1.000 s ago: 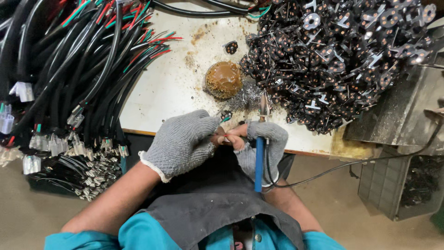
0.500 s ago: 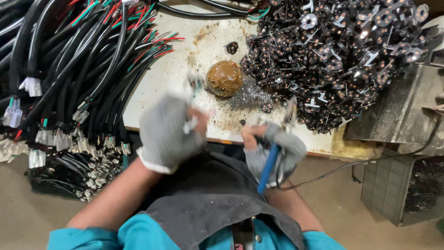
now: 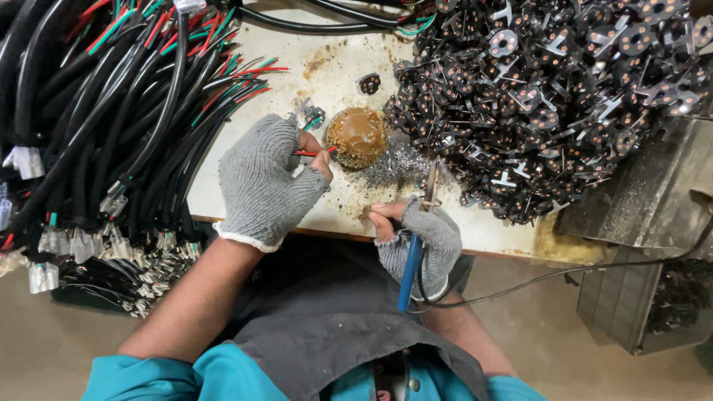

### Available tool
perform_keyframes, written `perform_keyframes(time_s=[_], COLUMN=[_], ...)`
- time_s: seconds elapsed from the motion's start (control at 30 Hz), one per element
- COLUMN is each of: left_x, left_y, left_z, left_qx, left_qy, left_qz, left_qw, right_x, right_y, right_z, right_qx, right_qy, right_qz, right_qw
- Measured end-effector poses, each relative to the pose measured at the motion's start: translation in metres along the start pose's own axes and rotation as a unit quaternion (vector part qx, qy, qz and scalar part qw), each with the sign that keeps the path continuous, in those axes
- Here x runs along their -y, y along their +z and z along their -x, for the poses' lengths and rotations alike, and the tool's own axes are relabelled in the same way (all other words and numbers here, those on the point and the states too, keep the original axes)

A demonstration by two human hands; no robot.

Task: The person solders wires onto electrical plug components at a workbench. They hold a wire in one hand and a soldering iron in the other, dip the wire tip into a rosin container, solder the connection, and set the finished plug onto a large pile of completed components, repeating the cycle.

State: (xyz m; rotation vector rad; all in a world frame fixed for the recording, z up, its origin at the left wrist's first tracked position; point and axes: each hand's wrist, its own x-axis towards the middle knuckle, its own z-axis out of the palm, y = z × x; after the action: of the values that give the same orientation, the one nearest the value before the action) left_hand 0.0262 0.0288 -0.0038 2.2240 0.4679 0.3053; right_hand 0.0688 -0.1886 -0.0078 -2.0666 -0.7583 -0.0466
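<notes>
My left hand (image 3: 266, 182), in a grey fingerless glove, pinches a thin red wire (image 3: 310, 153) whose tip touches a round brown lump of paste (image 3: 356, 137) on the white worktop (image 3: 334, 67). My right hand (image 3: 420, 238), also gloved, grips a blue-handled soldering iron (image 3: 412, 256) whose metal tip (image 3: 431, 178) points up, just right of a grey patch of solder splatter (image 3: 394, 167). The iron's black cord (image 3: 557, 273) trails off to the right.
A thick bundle of black cables with coloured wire ends (image 3: 104, 126) covers the left side. A large heap of small black round parts with metal tabs (image 3: 549, 96) fills the upper right. A grey metal box (image 3: 653, 193) stands at the right edge.
My hands, together at the table's front edge a second ago, have separated. The left hand carried the red wire up to the brown lump; the right hand stays low with the iron.
</notes>
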Motion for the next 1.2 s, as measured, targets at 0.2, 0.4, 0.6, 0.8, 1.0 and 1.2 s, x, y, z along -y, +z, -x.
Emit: perform_keyframes(time_s=[0.2,0.4,0.6,0.8,1.0,1.2], left_x=[0.001,0.003,-0.014,-0.009,-0.026,-0.029], left_y=[-0.001,0.002,-0.03,-0.04,-0.014,-0.038], left_z=[-0.001,0.0,0.01,0.032,0.039,0.022], left_qx=[-0.001,-0.021,-0.038,0.284,0.336,0.3], left_qy=[-0.017,0.012,0.114,-0.009,-0.07,0.195], left_qz=[0.004,0.02,0.024,0.213,0.319,0.29], left_qw=[1.0,1.0,0.992,0.935,0.884,0.888], right_x=[0.003,0.004,0.005,-0.001,0.002,0.004], right_y=[-0.002,0.0,-0.002,-0.006,-0.005,-0.008], right_z=[-0.002,-0.002,0.0,0.008,0.01,-0.012], right_qx=[0.001,0.005,0.002,0.086,0.036,0.097], right_qy=[0.009,0.039,0.047,0.037,0.08,-0.008], right_qz=[-0.019,0.007,-0.002,0.043,-0.065,-0.006], right_qw=[1.0,0.999,0.999,0.995,0.994,0.995])
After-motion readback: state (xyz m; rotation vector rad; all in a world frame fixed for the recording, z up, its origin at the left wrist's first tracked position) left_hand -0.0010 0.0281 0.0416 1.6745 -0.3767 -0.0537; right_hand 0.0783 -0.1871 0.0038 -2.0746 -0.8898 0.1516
